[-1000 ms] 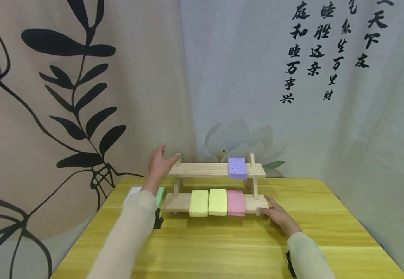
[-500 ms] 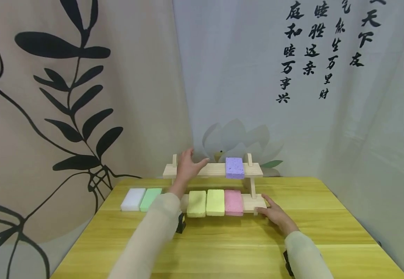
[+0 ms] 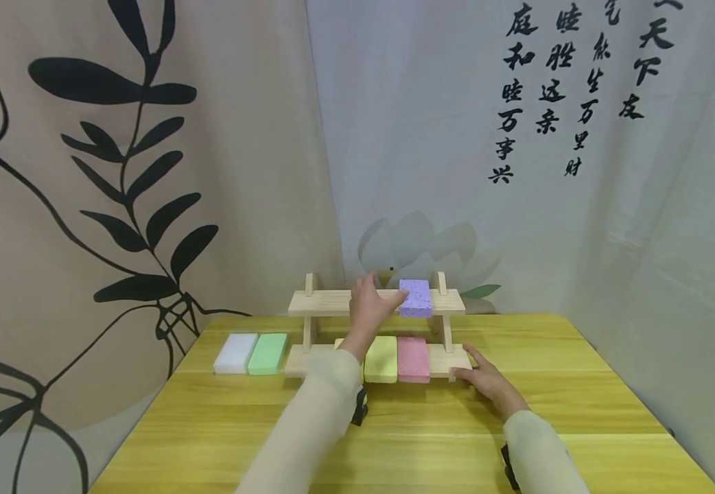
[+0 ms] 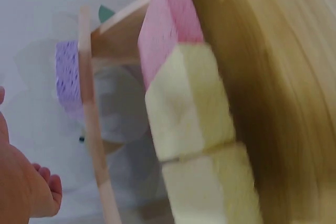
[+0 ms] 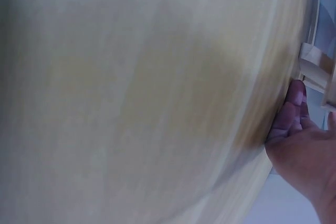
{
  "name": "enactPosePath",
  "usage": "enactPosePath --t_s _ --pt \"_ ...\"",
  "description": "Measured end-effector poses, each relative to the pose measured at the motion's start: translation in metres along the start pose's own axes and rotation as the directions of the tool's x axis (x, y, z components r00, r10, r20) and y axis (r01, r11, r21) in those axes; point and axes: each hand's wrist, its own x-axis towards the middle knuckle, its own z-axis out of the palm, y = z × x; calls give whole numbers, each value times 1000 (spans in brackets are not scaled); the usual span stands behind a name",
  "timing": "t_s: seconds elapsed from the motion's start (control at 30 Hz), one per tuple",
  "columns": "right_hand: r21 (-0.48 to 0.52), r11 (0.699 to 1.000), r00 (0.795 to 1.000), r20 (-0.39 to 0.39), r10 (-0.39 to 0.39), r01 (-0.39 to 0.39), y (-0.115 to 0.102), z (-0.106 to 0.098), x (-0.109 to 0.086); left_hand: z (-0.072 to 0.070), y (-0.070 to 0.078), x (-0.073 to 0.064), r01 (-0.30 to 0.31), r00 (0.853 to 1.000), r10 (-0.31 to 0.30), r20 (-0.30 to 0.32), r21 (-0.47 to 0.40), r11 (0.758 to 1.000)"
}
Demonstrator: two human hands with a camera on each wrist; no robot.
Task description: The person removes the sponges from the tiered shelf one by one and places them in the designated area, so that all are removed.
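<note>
A two-tier wooden rack (image 3: 323, 303) stands on the table with a speckled purple sponge (image 3: 416, 298) on its upper board. My left hand (image 3: 370, 309) is over that board, thumb and fingers spread, its thumb tip at the purple sponge's left side; contact is unclear. In the left wrist view the left hand (image 4: 21, 182) looks apart from it and holds nothing. On the lower board a pink sponge (image 3: 414, 360) sits beside two yellow sponges (image 3: 381, 360), the left one mostly behind my forearm. My right hand (image 3: 490, 381) grips the lower board's right end between thumb and fingers.
A white sponge (image 3: 235, 353) and a green sponge (image 3: 267, 353) lie side by side on the wooden table (image 3: 431, 446), left of the rack. A printed curtain (image 3: 259, 171) hangs right behind the table.
My left hand has moved right along the upper board, from its left end to the purple sponge. The right hand keeps its place at the rack. The white and green sponges are now uncovered.
</note>
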Motion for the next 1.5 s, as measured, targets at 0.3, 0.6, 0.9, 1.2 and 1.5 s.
enactPosePath --t_s 0.3,0.6,0.9,1.2,1.5 --pt "30 999 1000 13 15 -15 6 1 1 38 7 -21 61 992 -64 -110 -30 998" --pt "7 1000 1000 -6 23 -23 -4 3 -7 71 7 -27 110 971 -103 -215 23 994" --pt "-20 999 999 -44 30 -31 -7 8 -7 90 11 -32 140 955 -130 -266 19 990" --pt "-13 1000 998 -51 20 -21 -10 9 -8 95 12 -28 181 943 -166 -288 27 983" --pt "-4 1000 999 -43 20 -20 -8 4 -7 92 13 -26 186 945 -186 -268 -27 982"
